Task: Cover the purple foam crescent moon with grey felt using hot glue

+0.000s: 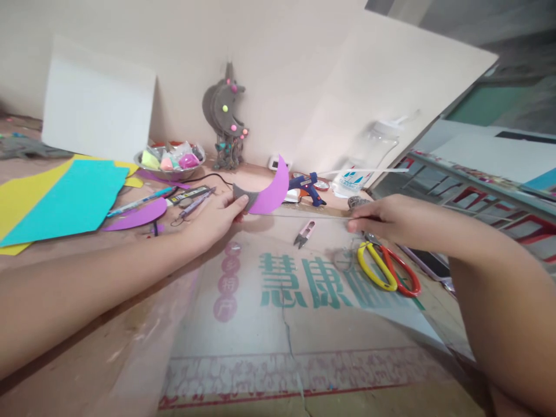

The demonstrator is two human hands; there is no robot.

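A purple crescent [274,191] with a dark grey tip is pinched between the thumb and fingers of my left hand [223,217]. A thin grey cord [313,217] stretches from the crescent across to my right hand [382,217], whose fingers are closed on it. Below the cord lie small pink thread snips [306,233]. Scissors with yellow and red handles [388,269] rest just under my right hand. A blue glue gun [309,188] stands behind the cord, right of the crescent.
Cyan foam sheet [73,200], yellow sheets and a purple piece [136,215] lie at left. Behind are a metal bowl [171,171] of clay packets, a decorated grey moon [223,113] and a clear bottle [376,147]. A phone [428,262] lies at right.
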